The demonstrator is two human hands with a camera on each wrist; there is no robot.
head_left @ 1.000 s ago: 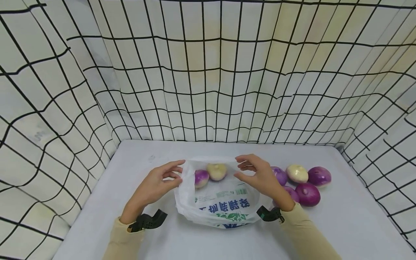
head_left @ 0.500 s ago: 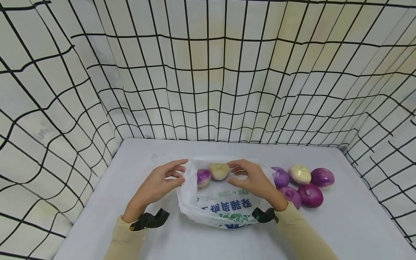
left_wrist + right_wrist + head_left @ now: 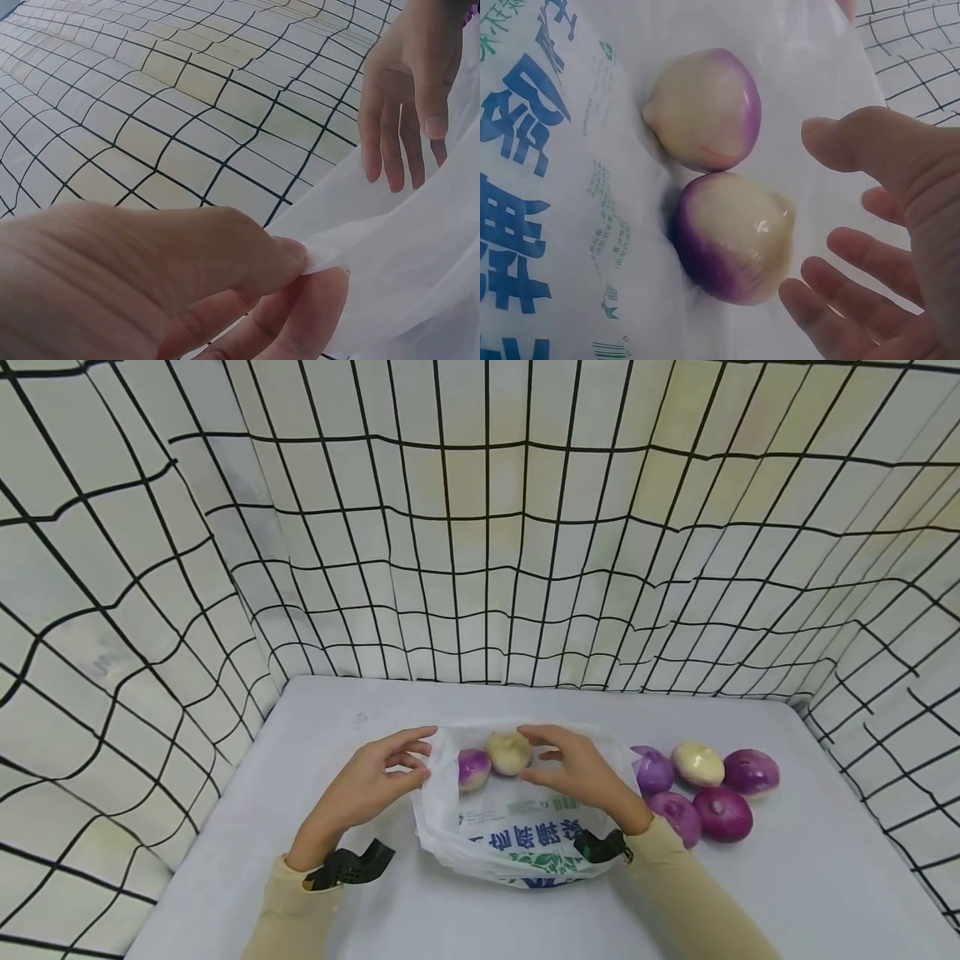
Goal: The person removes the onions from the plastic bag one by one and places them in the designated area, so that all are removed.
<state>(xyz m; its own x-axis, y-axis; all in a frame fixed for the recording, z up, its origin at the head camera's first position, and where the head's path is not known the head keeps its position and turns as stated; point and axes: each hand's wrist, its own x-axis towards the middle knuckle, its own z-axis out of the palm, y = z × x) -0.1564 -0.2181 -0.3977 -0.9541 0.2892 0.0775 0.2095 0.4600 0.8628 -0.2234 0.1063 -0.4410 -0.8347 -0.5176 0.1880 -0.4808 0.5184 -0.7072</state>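
the left hand (image 3: 360,789) pinches the bag (image 3: 517,843) rim on the tabletop (image 3: 810,877); the right hand (image 3: 577,772) hovers open-fingered beside two onions (image 3: 491,760) inside the bag.

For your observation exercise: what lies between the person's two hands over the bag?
In the head view, two onions sit inside the white plastic bag, between the left hand pinching its edge and the open right hand.
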